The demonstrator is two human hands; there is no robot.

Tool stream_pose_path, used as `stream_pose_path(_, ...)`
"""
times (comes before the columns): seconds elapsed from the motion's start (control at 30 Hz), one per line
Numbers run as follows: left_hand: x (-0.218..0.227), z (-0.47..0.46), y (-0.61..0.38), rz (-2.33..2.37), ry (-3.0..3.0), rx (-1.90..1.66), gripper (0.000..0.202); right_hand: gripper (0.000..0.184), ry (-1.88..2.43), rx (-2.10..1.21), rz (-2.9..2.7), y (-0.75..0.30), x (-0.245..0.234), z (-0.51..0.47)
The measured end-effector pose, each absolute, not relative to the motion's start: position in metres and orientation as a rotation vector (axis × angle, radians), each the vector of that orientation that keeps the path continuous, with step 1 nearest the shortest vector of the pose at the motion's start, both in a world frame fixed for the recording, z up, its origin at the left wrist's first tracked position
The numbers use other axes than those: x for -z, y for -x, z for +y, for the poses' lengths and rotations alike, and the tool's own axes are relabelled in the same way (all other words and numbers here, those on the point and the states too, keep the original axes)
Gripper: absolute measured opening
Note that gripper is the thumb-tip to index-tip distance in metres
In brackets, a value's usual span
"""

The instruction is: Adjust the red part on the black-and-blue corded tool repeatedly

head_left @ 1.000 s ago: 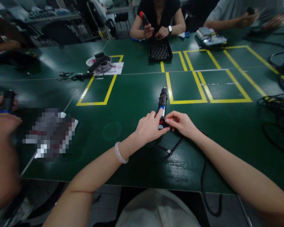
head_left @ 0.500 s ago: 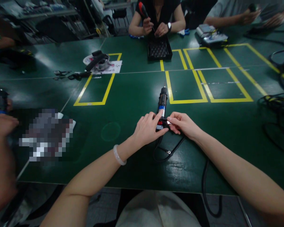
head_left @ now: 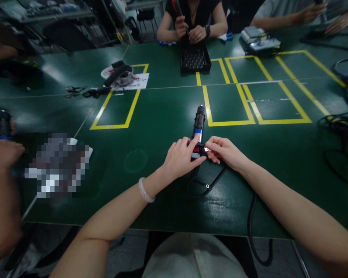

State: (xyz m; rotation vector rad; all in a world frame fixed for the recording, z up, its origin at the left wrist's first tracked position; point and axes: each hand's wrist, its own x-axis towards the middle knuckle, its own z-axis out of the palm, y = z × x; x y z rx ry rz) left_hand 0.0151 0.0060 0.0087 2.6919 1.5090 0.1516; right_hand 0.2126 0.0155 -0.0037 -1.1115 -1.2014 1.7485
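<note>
While the left hand (head_left: 178,158) rests half-open on the black tool (head_left: 199,120), the right hand (head_left: 224,152), curled, pinches a small shiny piece (head_left: 207,150) beside the tool's near end

Left wrist (head_left: 153,183): 1 rounded bangle (head_left: 146,190), whitish, slightly milky from here
Forearms (head_left: 118,216): both bare
Left hand (head_left: 179,157) and right hand (head_left: 227,153): bare
Clothing (head_left: 185,256): pale greyish cloth, softly creased, 1 seam down the middle
</note>
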Motion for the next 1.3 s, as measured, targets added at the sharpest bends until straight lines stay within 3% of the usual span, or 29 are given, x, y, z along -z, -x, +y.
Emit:
stream_pose_path(0.4, -0.009, 0.005, -0.014, 1.499, -2.685, -0.165, 0.075, 0.028, 1.037, -1.747, -1.475, -0.225, 0.002, 0.017)
stream_pose_path(0.9, -0.009, 0.005, -0.014, 1.507, -2.691, -0.160, 0.074, 0.030, 1.076, -1.645, -1.625, -0.227, 0.005, 0.020)
stream_pose_path(1.3, -0.008, 0.004, -0.014, 1.514, -2.681, -0.167, 0.073, 0.026, 1.204, -1.350, -1.807, -0.229, 0.010, 0.022)
